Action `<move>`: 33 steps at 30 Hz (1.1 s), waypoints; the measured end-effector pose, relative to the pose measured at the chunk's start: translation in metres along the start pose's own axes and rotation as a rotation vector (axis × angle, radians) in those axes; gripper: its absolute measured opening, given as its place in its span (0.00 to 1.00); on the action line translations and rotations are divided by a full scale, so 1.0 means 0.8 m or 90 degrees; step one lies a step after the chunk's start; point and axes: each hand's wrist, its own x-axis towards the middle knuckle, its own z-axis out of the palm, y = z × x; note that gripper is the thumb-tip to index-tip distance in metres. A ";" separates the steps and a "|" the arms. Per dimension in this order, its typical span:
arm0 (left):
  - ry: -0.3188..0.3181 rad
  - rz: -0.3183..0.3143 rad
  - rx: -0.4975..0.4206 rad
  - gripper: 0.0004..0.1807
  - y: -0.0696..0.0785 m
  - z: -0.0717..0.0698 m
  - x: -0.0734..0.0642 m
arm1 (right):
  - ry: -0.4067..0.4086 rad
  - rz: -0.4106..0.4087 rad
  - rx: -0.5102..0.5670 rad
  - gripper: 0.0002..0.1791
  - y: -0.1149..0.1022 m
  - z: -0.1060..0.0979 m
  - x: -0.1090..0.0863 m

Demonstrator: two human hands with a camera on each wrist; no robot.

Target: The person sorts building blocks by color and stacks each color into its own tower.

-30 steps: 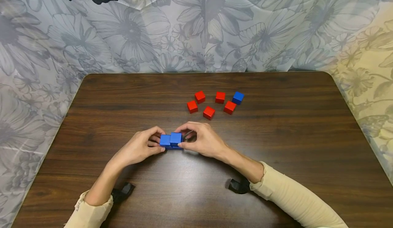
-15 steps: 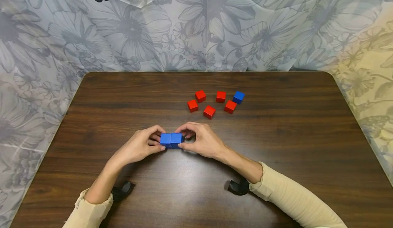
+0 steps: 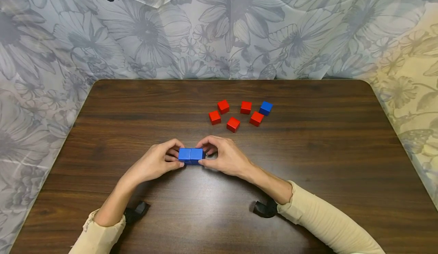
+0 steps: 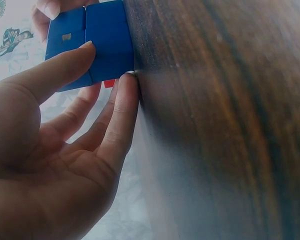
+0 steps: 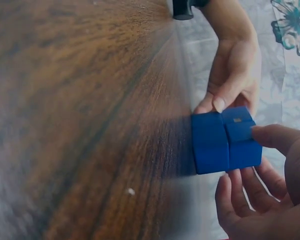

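Pinching the blue block stack (image 3: 191, 156) from opposite ends, thumb against fingers, with both the left hand (image 3: 157, 163) and the right hand (image 3: 224, 156). Resting on the bench (image 3: 212, 216), just left of and below the frame's middle. Probably braced so to keep the seams flush. Looks smooth, plain blue, two over two, with a pale mark by an upper seam.

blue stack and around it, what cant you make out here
Head: blue stack, far side hidden by its top.
Left wrist: red block, mostly hidden by blue stack and left hand.
Left wrist: pale mark, too small to identify.
Right wrist: right hand, cut off by right edge.
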 end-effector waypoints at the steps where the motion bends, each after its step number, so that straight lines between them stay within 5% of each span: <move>1: 0.000 0.000 0.000 0.18 0.000 0.000 0.000 | 0.000 -0.001 -0.002 0.20 0.000 0.000 0.000; 33: -0.008 -0.015 0.006 0.18 0.002 0.000 -0.001 | -0.012 -0.020 0.087 0.25 -0.003 -0.016 -0.003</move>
